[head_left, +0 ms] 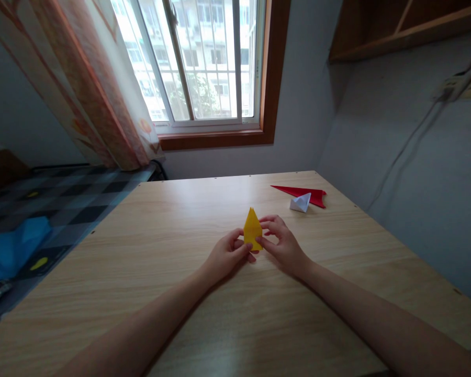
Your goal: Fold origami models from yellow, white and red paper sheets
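Note:
A small folded yellow paper (253, 228) with a pointed top stands near the middle of the wooden table (180, 220). My left hand (225, 255) pinches its lower left edge with thumb and fingers. My right hand (281, 245) pinches its lower right edge. Both hands rest low on the tabletop, with the paper's tip pointing away from me.
A folded red paper (302, 192) and a small white folded paper (300, 202) lie at the table's far right. A bed with a checked cover (63, 201) and a blue item (13, 246) is on the left. A window (204, 63) and curtain (98, 84) are behind.

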Available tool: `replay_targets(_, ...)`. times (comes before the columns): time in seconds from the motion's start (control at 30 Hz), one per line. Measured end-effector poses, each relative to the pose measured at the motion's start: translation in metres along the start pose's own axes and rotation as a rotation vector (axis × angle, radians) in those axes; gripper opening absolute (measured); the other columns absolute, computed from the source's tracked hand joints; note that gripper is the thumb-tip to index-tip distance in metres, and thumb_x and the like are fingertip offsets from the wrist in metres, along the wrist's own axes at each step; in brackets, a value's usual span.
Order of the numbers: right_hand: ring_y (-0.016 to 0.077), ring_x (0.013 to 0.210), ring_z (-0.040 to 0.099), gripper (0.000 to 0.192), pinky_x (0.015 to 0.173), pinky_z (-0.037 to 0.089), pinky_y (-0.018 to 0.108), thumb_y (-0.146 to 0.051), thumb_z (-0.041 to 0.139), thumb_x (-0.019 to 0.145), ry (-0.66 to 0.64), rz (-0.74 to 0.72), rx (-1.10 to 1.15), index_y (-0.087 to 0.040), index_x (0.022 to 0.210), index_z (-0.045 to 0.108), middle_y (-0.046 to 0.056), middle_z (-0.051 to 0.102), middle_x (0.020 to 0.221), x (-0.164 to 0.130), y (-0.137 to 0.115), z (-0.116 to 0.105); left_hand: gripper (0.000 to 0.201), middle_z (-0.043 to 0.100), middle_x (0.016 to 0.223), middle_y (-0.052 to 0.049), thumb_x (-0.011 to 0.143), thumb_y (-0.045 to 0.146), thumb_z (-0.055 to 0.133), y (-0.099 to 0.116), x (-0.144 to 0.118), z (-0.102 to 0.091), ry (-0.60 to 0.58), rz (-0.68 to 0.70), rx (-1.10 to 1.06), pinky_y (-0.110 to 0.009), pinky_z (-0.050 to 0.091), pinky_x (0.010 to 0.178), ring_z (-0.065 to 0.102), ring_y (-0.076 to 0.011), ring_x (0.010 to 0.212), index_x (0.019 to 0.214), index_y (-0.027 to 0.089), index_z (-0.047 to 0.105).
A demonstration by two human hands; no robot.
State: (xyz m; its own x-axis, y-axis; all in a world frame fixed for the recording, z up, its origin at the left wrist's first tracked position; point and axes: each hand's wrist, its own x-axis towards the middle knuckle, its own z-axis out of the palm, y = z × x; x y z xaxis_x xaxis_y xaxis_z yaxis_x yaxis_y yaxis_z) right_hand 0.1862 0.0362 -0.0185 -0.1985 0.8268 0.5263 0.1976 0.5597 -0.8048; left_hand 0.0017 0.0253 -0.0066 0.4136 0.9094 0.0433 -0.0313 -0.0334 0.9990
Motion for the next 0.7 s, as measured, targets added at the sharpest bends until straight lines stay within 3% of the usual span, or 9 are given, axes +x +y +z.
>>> replay_targets(0.17, 0.0215, 0.113, 0.053, 0.021, 0.087, 0.052, 0.036, -0.030, 0.069, 0.082, -0.076, 0.091, 0.103, -0.027, 0.103, 0.070, 0.007, 0.051, 0.122, -0.001, 0.007, 0.001, 0.043, 0.074, 0.083, -0.008, 0.076, 0.043, 0.074, -0.001, 0.001, 0.000, 0.000, -0.004, -0.020, -0.027, 0.051, 0.065, 0.069, -0.0175, 0.065, 0.103, 0.014, 0.058)
replay_targets(0.37, 0.0212, 0.106, 0.057, 0.024, 0.080, 0.055, 0.034, -0.037, 0.073, 0.079, -0.093, 0.188, 0.329, -0.025, 0.100, 0.070, 0.006, 0.054, 0.115, -0.001, 0.016, 0.005, 0.040, 0.074, 0.083, -0.008, 0.078, 0.041, 0.073, -0.005, 0.003, -0.002, -0.005, -0.003, -0.016, -0.028, 0.052, 0.066, 0.070, -0.0180, 0.064, 0.103, 0.014, 0.059)
replay_targets(0.7, 0.0213, 0.104, 0.057, 0.024, 0.078, 0.056, 0.033, -0.036, 0.075, 0.076, -0.096, 0.212, 0.392, -0.026, 0.097, 0.072, 0.006, 0.055, 0.113, -0.002, 0.017, 0.008, 0.039, 0.073, 0.091, -0.008, 0.081, 0.043, 0.069, -0.008, 0.003, -0.003, -0.016, 0.027, -0.017, -0.026, 0.051, 0.060, 0.068, -0.0161, 0.060, 0.107, 0.014, 0.058)
